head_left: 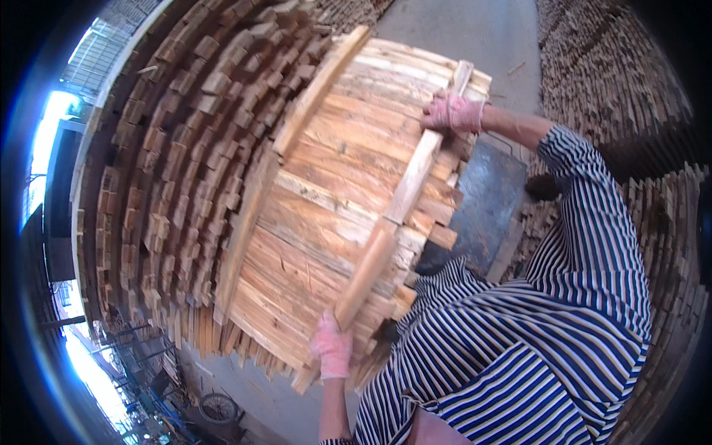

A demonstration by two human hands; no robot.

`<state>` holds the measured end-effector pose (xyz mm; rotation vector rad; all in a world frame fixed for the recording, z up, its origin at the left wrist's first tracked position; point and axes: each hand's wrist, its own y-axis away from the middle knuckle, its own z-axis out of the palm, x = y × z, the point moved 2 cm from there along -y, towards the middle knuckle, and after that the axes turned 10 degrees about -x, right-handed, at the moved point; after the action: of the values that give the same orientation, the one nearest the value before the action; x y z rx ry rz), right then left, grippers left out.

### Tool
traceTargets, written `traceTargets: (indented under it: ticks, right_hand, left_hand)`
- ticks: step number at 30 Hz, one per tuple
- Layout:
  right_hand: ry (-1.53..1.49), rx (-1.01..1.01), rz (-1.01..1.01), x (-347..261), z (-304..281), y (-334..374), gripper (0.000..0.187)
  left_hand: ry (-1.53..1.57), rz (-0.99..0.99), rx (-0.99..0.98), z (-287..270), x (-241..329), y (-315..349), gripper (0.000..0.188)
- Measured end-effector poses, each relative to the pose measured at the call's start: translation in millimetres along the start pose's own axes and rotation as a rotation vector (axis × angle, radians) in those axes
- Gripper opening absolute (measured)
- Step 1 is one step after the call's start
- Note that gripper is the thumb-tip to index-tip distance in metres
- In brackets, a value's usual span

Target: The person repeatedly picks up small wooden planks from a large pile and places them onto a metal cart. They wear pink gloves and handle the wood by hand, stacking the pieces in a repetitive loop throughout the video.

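A layer of pale wooden slats (319,200) lies side by side in front of me. Wooden strips run crosswise over both ends of the layer. My right hand (454,111), in a pink glove, is closed around the upper near-side strip (415,174), close to its far end. At the near end of the lower strip (368,271), my left hand (331,347) is closed on the wood, also in a pink glove. The undersides of my fingers are hidden. Another pair of strips (248,222) lies along the left side of the layer.
Tall stacks of slats (185,156) stand close on the left, their ends uneven. More stacked wood (615,81) rises at the right. A dark, smooth surface (482,193) is beside the slats near my body. A wheel (218,408) shows at the lower left on the grey floor (475,30).
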<state>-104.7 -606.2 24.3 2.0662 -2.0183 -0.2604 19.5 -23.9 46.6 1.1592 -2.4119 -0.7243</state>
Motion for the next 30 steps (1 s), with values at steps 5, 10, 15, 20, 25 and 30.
traceTargets:
  ticks: [5,10,15,20,25,30]
  right_hand:
    - [-0.022,0.028,0.026,2.2,0.2,2.3,0.042]
    - [-0.010,0.065,-0.018,4.1,3.1,2.6,0.041]
    - [-0.040,0.009,0.042,10.8,2.1,5.2,0.051]
    - [-0.076,0.015,0.092,24.6,6.5,13.7,0.050]
    - [-0.056,0.038,0.055,13.9,-2.5,6.9,0.052]
    - [-0.033,0.063,0.106,15.0,8.4,12.3,0.040]
  left_hand:
    - [-0.043,-0.029,-0.007,-13.6,14.1,-8.5,0.072]
    - [0.004,-0.018,-0.062,-21.9,15.0,-6.5,0.079]
    - [0.064,0.061,-0.130,-76.2,33.3,-0.9,0.083]
    - [0.012,0.102,-0.143,-130.2,48.5,-17.3,0.075]
    - [0.519,0.396,-0.089,-145.5,48.8,-72.0,0.075]
    - [0.953,0.373,-0.253,-168.8,107.1,-95.7,0.062]
